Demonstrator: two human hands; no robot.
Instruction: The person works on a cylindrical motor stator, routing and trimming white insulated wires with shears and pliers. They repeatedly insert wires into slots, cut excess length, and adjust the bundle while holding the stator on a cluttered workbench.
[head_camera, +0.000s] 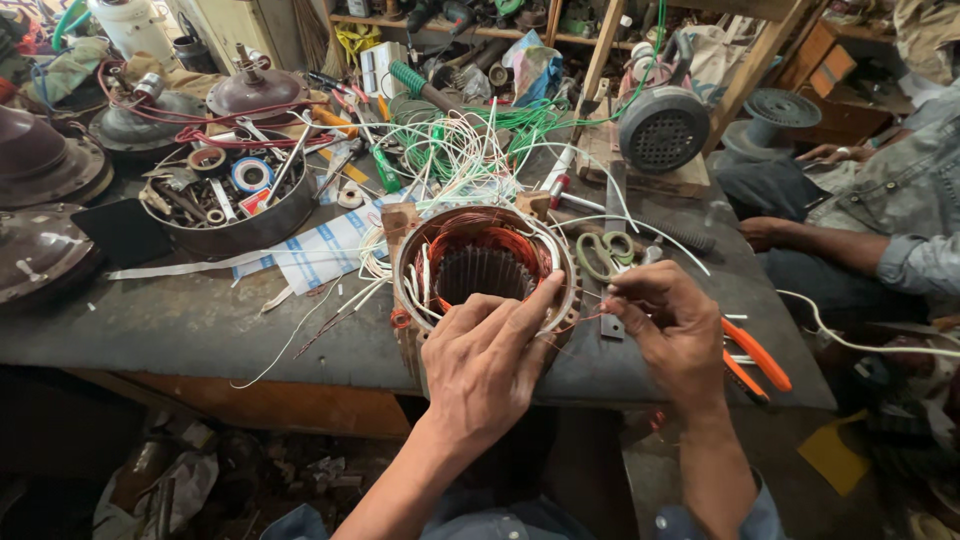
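The widest open stretch of the worktop (200, 325) lies at its near left, crossed only by a few loose white wires (300, 330). Farther back that side is walled off by a round tray of small parts (235, 200) and dark motor covers (45, 245). Behind the motor stator (485, 270) a tangle of white and green wires (470, 150) blocks any straight reach. To the right, scissors (605, 252) and orange-handled pliers (755, 355) crowd the narrow strip by the edge, and another person's forearm (830, 245) seems to close off the far right.
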